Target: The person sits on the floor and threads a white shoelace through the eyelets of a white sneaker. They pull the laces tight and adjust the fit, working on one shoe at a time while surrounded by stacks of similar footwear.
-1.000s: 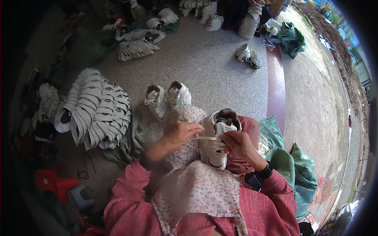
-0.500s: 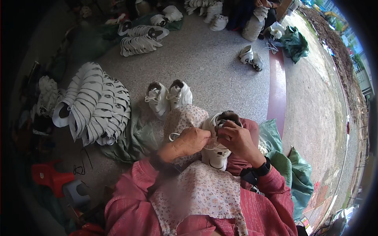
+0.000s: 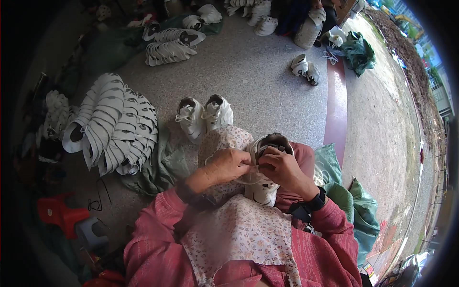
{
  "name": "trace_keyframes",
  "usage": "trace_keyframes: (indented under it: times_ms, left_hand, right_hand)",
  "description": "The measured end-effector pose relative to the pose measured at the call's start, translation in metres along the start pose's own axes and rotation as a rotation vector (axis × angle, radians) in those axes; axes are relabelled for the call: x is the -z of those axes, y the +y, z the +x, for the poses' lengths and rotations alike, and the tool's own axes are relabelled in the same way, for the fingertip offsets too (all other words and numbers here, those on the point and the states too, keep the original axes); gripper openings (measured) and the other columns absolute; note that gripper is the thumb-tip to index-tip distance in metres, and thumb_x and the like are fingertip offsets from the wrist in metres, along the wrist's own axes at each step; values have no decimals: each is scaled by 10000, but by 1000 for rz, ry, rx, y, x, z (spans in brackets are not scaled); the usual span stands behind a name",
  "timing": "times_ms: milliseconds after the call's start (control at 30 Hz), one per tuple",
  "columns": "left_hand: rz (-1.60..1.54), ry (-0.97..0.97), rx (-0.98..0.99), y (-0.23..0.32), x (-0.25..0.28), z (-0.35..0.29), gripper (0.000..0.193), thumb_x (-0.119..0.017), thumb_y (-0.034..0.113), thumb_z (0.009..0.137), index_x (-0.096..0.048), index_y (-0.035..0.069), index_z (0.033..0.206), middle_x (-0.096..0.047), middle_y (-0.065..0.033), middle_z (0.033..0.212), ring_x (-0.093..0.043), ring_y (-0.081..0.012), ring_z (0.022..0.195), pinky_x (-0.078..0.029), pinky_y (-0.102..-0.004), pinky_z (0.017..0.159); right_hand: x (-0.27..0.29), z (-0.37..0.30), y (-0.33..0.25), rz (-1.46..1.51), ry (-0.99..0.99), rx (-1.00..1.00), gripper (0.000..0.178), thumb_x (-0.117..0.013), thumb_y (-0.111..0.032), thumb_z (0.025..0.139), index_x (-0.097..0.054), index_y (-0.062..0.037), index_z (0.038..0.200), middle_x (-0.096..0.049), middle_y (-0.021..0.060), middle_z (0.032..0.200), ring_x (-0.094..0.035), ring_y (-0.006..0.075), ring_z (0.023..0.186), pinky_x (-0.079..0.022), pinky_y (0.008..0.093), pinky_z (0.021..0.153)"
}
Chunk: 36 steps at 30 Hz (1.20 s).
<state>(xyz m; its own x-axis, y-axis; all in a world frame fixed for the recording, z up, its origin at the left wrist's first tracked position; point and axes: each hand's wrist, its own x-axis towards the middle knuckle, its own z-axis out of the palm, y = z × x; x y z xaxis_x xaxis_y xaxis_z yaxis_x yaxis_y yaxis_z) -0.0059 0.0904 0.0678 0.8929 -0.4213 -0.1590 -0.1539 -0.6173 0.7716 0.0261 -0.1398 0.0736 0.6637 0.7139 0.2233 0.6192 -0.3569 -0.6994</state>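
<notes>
A white shoe [image 3: 264,192] rests on my lap with its dark-lined opening away from me. My left hand [image 3: 230,165] is at the shoe's left side, thumb and fingers pinched on a white shoelace [image 3: 248,180]. Over the shoe's tongue and opening, my right hand [image 3: 283,168] has its fingers curled and pressed together at the lacing; what lies between them is hidden. A pair of laced white shoes [image 3: 205,115] stands on the floor just beyond my knee. A floral apron [image 3: 248,229] covers my lap.
Nested white shoe uppers [image 3: 114,126] are stacked at the left by a green sack [image 3: 165,167]. A red stool [image 3: 60,214] is at lower left. Green bags [image 3: 354,203] lie at my right. Another shoe pair [image 3: 305,70] stands farther off; more uppers [image 3: 172,45] lie at the back.
My left hand has moved slightly up and right along the shoe. My right hand has shifted a little left and down, and the shoe has tipped slightly.
</notes>
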Motion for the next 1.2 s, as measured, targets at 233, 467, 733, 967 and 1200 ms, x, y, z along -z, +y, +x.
trace_keyframes:
  times_ms: [233,467,733,967,1200]
  left_hand:
    - [-94,32,-121,-11,-9,10,145,-721,170,860,-678,34,888,-678,-124,811,-680,-295,780,-520,-403,716]
    - [101,366,-496,0,4,19,361,-780,91,740,-600,65,1052,-626,-94,988,-628,-294,991,-500,-415,871]
    - [-54,-103,-445,-9,20,42,375,-774,28,719,-583,95,1035,-602,-55,981,-606,-280,957,-499,-393,890]
    - [-227,-206,-448,-15,0,42,198,-799,144,774,-668,98,915,-564,-27,950,-530,-215,998,-473,-348,884]
    - [-19,-81,-306,13,-11,30,275,-834,310,767,-697,109,894,-544,-45,996,-495,-256,1046,-438,-380,943]
  right_hand:
    - [1,1,4,54,-32,-25,124,-735,-93,778,-659,-37,859,-624,100,914,-658,319,821,-526,415,711]
    - [-2,-1,5,-19,-57,-25,133,-716,-109,805,-662,-48,910,-621,97,958,-659,318,838,-529,424,723]
    - [-4,-2,-2,-131,-124,-5,127,-697,-59,833,-660,-31,951,-615,98,1070,-650,319,914,-530,418,755]
    - [63,-13,0,-580,42,-48,115,-664,-34,774,-693,-86,873,-585,48,866,-630,250,815,-516,369,672]
    - [80,-15,-10,741,151,-594,223,-547,-216,1006,-628,-32,910,-672,127,1058,-685,214,816,-523,322,648]
